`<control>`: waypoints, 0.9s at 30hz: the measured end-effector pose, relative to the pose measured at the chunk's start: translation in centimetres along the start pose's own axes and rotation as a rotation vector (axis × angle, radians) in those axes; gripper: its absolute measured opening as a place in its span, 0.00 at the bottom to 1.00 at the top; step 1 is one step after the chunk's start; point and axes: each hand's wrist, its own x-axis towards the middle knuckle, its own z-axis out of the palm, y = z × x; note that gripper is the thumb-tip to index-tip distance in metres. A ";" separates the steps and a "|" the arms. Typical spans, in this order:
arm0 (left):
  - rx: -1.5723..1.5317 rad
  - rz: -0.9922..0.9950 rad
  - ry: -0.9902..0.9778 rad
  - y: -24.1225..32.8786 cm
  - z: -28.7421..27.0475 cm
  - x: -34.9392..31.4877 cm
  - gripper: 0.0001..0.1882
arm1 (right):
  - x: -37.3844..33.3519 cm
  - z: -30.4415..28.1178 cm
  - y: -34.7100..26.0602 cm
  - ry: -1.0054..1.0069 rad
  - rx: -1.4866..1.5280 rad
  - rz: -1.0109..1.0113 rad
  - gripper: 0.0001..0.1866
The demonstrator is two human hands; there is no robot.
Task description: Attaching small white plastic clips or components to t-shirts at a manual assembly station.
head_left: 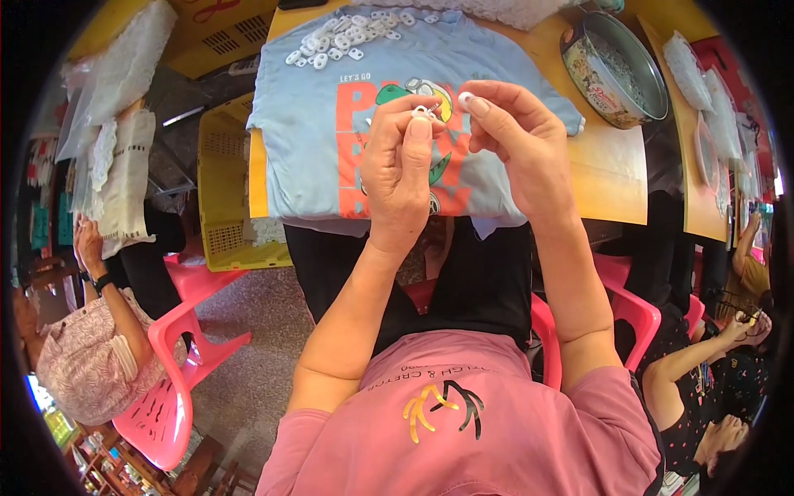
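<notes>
Both hands are raised over a light blue T-shirt (pixel 306 124) spread on the table. Between thumb and fingertips, my left hand (pixel 397 169) pinches a small white plastic piece (pixel 423 112), its shape partly covered by the fingers. A thin metallic bit, perhaps a spring, shows beside it. A little to the right, my right hand (pixel 525 149) holds another small white plastic piece (pixel 466 98) in a thumb-and-finger pinch. The two pieces are apart. On the far part of the shirt lies a heap of white oval plastic pieces (pixel 335 40) with holes.
An oval tin (pixel 595 78) holding many tiny metallic parts stands on the table (pixel 616 178) at the right. A yellow crate (pixel 223 182) is at the table's left. Clear bags lie at the far edge. People sit at both sides, near pink chairs (pixel 178 355).
</notes>
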 end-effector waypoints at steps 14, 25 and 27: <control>0.009 -0.067 0.039 0.9 0.6 0.0 0.07 | -0.1 1.4 -0.1 -0.014 0.191 0.074 0.11; 0.067 -0.089 0.037 0.2 0.2 -0.3 0.07 | 0.0 1.4 0.1 -0.005 0.085 -0.042 0.10; 0.109 -0.128 0.010 0.4 0.1 -0.4 0.08 | 0.0 1.4 0.1 0.000 0.028 -0.082 0.10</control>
